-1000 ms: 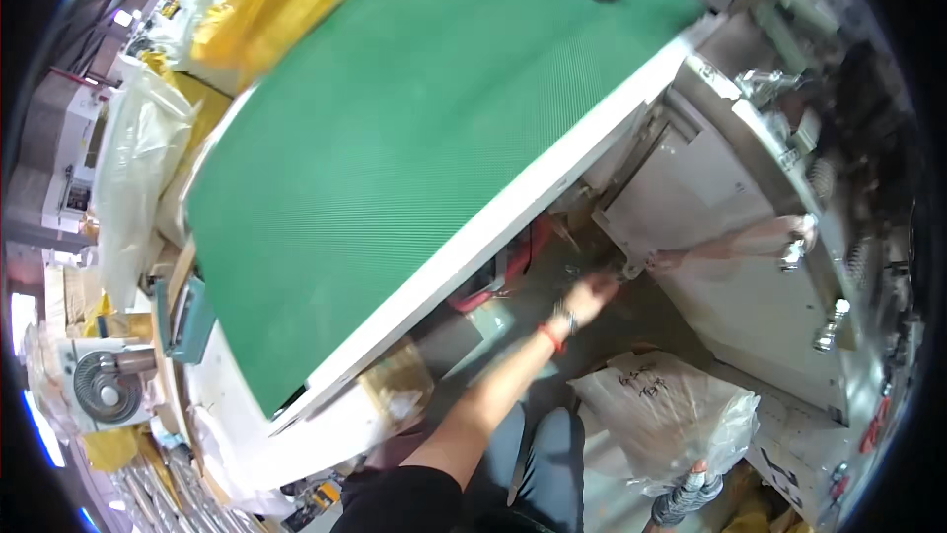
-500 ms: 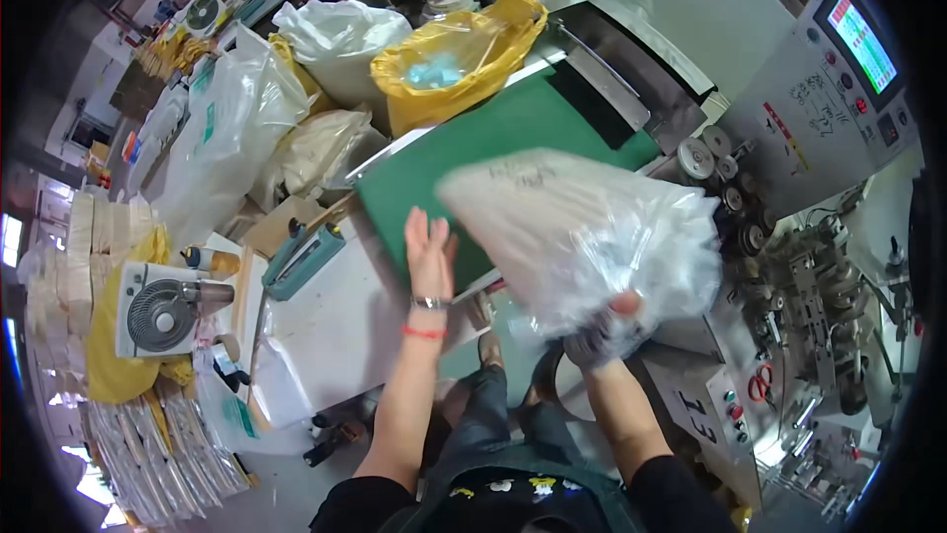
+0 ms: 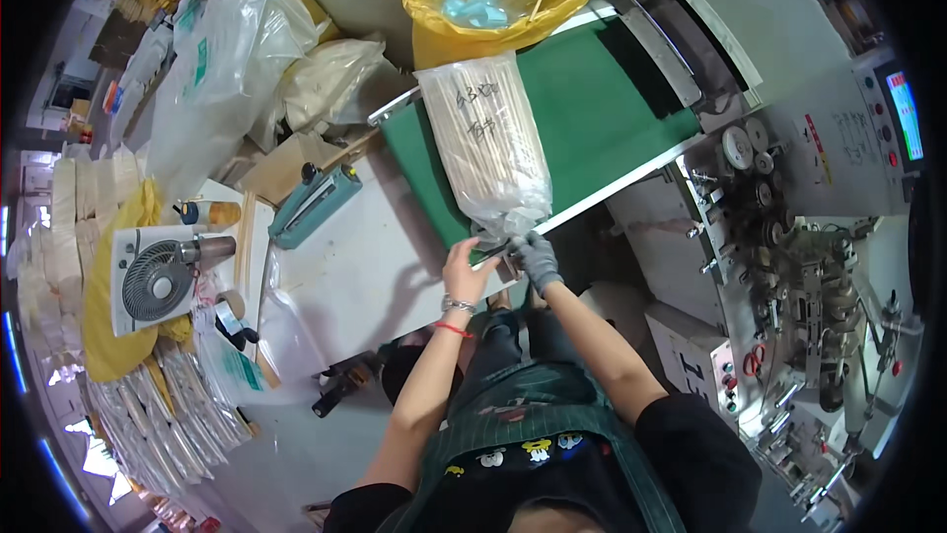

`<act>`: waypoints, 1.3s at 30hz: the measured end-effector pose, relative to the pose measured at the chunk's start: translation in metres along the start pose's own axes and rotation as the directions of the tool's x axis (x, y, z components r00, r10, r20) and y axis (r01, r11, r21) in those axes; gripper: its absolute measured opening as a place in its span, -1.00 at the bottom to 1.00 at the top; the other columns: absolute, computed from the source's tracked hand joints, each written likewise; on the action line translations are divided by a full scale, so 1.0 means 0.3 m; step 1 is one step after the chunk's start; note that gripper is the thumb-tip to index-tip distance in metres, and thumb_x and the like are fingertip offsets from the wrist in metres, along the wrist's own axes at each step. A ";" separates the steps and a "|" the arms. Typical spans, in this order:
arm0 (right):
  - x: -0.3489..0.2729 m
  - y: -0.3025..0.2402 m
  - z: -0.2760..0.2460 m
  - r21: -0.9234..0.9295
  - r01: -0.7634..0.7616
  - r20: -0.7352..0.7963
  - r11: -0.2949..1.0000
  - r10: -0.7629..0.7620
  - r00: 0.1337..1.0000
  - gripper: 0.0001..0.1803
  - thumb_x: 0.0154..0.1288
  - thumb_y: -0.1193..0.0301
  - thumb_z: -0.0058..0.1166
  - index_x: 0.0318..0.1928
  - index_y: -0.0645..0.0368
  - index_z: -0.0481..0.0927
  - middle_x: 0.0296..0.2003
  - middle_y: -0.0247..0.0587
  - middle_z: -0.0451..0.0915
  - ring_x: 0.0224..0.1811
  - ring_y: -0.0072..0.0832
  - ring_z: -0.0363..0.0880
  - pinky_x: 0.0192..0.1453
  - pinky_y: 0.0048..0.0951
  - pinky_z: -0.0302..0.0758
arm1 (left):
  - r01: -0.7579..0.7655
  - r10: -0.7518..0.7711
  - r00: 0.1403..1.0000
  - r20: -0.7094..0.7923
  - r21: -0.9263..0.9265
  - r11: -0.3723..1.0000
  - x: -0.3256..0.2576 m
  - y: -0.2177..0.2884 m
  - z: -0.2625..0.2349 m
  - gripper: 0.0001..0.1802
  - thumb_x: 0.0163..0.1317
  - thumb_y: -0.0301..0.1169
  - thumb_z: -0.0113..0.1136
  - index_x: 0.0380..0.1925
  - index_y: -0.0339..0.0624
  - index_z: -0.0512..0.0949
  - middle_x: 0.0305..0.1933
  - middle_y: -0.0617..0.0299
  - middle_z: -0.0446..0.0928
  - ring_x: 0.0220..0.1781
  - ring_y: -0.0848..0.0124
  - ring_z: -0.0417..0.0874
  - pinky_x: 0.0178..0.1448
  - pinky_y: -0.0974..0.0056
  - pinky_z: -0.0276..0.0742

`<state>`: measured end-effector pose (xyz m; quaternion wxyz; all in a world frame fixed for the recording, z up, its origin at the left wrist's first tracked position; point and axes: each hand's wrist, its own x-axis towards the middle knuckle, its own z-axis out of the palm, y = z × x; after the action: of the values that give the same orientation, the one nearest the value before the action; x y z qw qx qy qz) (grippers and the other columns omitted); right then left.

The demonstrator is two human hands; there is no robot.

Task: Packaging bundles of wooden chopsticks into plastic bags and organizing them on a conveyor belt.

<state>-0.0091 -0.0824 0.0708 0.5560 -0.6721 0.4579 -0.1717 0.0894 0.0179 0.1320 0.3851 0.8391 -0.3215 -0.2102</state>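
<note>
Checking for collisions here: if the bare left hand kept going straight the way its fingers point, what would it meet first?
Most likely the clear bag of sticks: the left hand points up at its gathered end, at or nearly touching it. The green belt lies behind it.

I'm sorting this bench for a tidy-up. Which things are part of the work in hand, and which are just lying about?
In hand:
- clear bag of pale sticks, gripped at its near end by left hand and gloved right hand
- green belt under the bag

Lying about:
- teal sealer
- small fan
- yellow bag
</note>
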 end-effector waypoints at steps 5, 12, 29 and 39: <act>0.065 -0.108 -0.097 0.727 -0.489 0.166 0.482 0.568 0.806 -0.80 0.00 0.30 0.02 -0.38 0.10 0.39 -0.50 -0.36 0.43 -0.59 -0.61 0.37 -0.60 -0.55 0.35 | -0.114 0.164 0.982 -0.090 0.404 0.907 0.092 0.099 0.070 -0.49 -0.28 -0.35 0.21 -0.21 -0.10 0.32 -0.11 0.21 0.28 -0.10 0.25 0.31 -0.10 0.18 0.23; 0.196 -0.072 -0.218 0.627 -0.462 0.168 0.628 0.470 0.867 -0.84 -0.04 0.32 0.08 -0.47 0.09 0.44 -0.61 -0.41 0.41 -0.60 -0.61 0.37 -0.57 -0.57 0.36 | -0.217 0.224 0.974 -0.027 0.163 0.963 0.170 0.051 0.140 -0.80 -0.11 -0.48 0.02 -0.39 -0.16 0.34 -0.50 0.11 0.42 -0.39 0.17 0.43 -0.31 0.18 0.31; 0.141 -0.154 -0.171 0.581 -0.174 -0.034 0.795 0.237 0.971 -0.66 -0.17 0.45 0.17 -0.31 0.26 0.40 -0.52 -0.39 0.42 -0.55 -0.67 0.34 -0.53 -0.64 0.31 | 0.058 -0.010 0.840 0.543 -0.070 0.996 0.432 0.133 0.131 -0.81 0.01 -0.36 -0.07 -0.49 -0.29 0.41 -0.55 0.09 0.44 -0.50 0.32 0.44 -0.38 0.32 0.33; 0.213 -0.111 -0.224 0.161 -0.031 -0.025 0.987 0.036 0.999 -0.80 -0.01 0.44 -0.05 -0.36 0.29 0.45 -0.54 -0.36 0.48 -0.54 -0.60 0.37 -0.42 -0.53 0.34 | -0.227 0.077 0.885 0.460 0.281 0.933 0.415 0.305 0.115 -0.76 0.02 -0.28 -0.06 -0.53 -0.27 0.37 -0.49 -0.13 0.41 -0.38 -0.02 0.43 -0.32 0.11 0.34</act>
<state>-0.0112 -0.1749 0.1049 0.6047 -0.6151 0.4614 -0.2077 0.1218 -0.1326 0.1691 0.1733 0.7933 -0.4961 -0.3076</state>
